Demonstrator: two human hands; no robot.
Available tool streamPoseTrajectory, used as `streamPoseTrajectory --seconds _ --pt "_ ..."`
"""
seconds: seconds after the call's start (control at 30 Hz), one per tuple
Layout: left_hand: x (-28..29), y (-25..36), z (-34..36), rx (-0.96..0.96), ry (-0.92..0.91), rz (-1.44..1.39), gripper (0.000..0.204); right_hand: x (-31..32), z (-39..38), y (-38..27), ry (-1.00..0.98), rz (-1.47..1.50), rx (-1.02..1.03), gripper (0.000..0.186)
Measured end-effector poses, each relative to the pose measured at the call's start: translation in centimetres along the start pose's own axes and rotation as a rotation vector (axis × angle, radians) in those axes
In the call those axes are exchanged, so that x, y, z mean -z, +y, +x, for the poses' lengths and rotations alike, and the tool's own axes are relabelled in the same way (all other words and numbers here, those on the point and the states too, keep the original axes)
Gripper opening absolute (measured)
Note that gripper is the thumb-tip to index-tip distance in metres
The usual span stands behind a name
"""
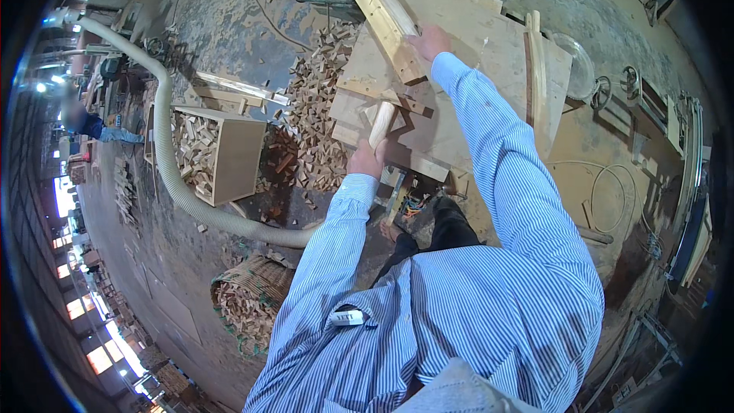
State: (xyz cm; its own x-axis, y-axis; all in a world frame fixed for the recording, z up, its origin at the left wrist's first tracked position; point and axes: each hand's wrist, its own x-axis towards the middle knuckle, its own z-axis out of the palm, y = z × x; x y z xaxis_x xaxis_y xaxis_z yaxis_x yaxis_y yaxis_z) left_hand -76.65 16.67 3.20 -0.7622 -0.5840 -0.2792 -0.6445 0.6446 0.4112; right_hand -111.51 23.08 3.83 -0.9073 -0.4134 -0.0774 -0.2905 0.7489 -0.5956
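Note:
My left hand [367, 159] is closed around the lower end of a short, pale wooden piece [381, 122], which tilts up at the near left edge of a wooden worktable [489, 95]. Farther off, my right hand [430, 42] reaches across the tabletop, its fingers closed at the near end of a pale wooden bar [399, 9]. Beside that bar lies a longer yellowish board [384, 29] with a dark near end. Small wooden blocks [397, 99] sit on the table between my hands. The fingertips of my right hand are partly hidden.
A long curved wooden piece [537, 69] lies on the table's right side. Offcuts [317, 107] are heaped on the floor at left, near a box [237, 157] and a woven basket [260, 291] of scraps. A thick hose [164, 115] loops past. Another person [95, 126] is far left.

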Motion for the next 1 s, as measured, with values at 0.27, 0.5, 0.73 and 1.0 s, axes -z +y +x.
streamPoseTrajectory --seconds 0.27,0.5,0.73,1.0 --pt "0.9 -2.6 -3.8 0.006 -0.016 0.004 0.058 0.2 -5.4 -0.3 0.163 -0.061 0.113 0.040" --pt "0.7 -5.8 -6.9 0.011 -0.031 -0.034 0.056 -1.9 -11.3 -2.5 0.074 0.057 0.027 0.031" --pt "0.7 -7.4 -8.5 0.004 -0.054 -0.042 0.056 -4.4 -8.3 -4.2 0.064 0.126 0.050 0.030" --pt "0.6 -6.9 -7.7 -0.016 -0.027 -0.044 0.053 -6.1 -4.5 -3.3 0.038 0.033 0.054 0.033"
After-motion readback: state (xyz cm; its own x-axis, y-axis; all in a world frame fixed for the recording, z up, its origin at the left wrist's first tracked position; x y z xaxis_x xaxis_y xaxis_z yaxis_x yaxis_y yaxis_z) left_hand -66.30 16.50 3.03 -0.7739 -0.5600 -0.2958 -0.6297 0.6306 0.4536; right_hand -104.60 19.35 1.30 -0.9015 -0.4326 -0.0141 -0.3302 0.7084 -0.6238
